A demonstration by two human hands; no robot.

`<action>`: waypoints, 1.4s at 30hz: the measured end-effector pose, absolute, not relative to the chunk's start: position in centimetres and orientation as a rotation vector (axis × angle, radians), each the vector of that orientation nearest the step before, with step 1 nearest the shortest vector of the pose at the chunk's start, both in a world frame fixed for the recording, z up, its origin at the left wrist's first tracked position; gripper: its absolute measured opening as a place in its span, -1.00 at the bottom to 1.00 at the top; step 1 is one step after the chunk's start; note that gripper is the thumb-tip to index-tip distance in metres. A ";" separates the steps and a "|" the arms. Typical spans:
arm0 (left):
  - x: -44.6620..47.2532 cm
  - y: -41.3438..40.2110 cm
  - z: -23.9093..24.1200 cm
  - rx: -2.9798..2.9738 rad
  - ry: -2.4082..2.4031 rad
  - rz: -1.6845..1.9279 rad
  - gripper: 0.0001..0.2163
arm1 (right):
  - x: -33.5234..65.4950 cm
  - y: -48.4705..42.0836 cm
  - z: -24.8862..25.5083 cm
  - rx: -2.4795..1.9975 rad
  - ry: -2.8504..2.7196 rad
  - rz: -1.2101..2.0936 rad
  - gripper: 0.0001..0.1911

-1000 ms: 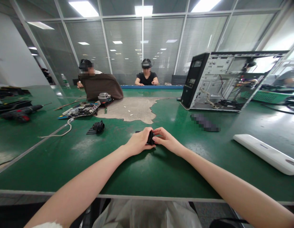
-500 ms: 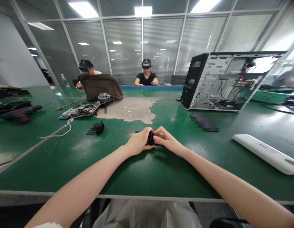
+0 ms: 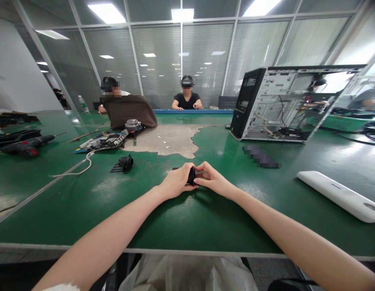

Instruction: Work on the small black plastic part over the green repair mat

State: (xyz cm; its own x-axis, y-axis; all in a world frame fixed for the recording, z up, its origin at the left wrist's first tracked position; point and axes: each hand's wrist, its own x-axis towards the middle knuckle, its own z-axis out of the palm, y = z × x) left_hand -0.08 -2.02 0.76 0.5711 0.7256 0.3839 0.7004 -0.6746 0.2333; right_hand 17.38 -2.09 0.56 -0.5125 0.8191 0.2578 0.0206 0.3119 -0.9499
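In the head view, the left hand (image 3: 176, 182) and the right hand (image 3: 212, 178) are meeting over the green table (image 3: 181, 218), both gripping a small black part (image 3: 191, 176) pinched between their fingers. The part is sitting just above the table surface, well in front of the open computer case (image 3: 275, 105) and to its left. A white panel (image 3: 339, 195) is lying in front of the case, to its right. A black lens-like piece (image 3: 125, 162) is resting far left of the case.
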 end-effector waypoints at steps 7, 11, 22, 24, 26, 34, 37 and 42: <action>-0.1 -2.0 0.8 2.712 1.235 0.715 -0.47 | 17.4 -2.4 0.5 -0.771 -1.755 1.324 -0.71; -0.1 -1.9 0.8 2.735 1.224 0.728 -0.47 | 17.2 -2.3 0.5 -0.816 -1.740 1.288 -0.76; -0.1 -1.9 0.7 2.719 1.239 0.714 -0.47 | 17.5 -1.8 0.2 -0.719 -1.792 1.314 -0.69; -0.1 -1.9 0.7 2.718 1.242 0.706 -0.47 | 17.6 -1.9 0.1 -0.684 -1.791 1.349 -0.64; -0.1 -1.9 0.7 2.719 1.242 0.709 -0.48 | 17.6 -2.1 0.3 -0.702 -1.784 1.353 -0.66; 0.0 -1.9 0.7 2.749 1.221 0.727 -0.48 | 17.0 -2.1 0.6 -0.815 -1.733 1.265 -0.77; -0.1 -1.9 0.7 2.753 1.220 0.730 -0.47 | 16.9 -2.0 0.6 -0.838 -1.737 1.266 -0.72; -0.1 -1.9 0.7 2.753 1.234 0.716 -0.48 | 17.1 -2.1 0.6 -0.761 -1.784 1.304 -0.74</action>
